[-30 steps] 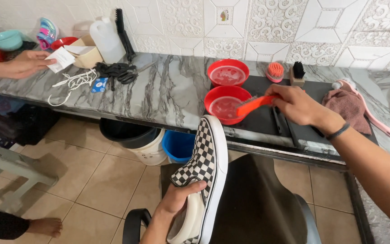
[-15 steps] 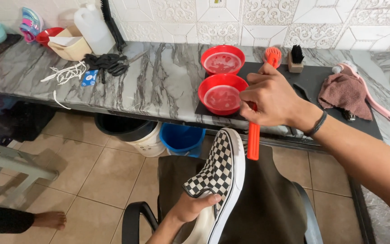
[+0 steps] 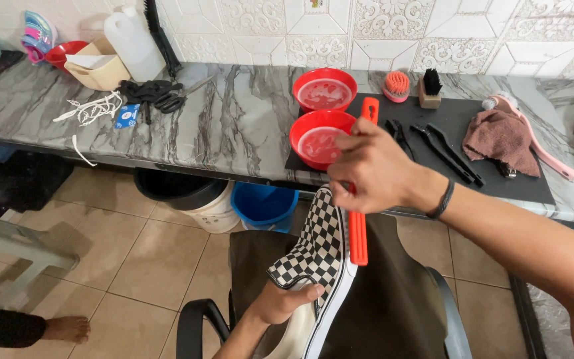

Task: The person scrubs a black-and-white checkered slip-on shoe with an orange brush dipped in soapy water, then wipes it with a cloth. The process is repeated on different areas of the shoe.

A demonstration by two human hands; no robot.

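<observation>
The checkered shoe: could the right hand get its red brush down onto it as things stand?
Probably yes. The right hand holds the red brush just above the checkered shoe, which the left hand holds; nothing lies between.

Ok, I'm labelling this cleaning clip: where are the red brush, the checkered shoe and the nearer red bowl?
red brush (image 3: 358, 233), head view, on its handle below the right hand.
checkered shoe (image 3: 313, 249), head view, on its checkered upper.
nearer red bowl (image 3: 303, 126), head view, on its left rim.
</observation>
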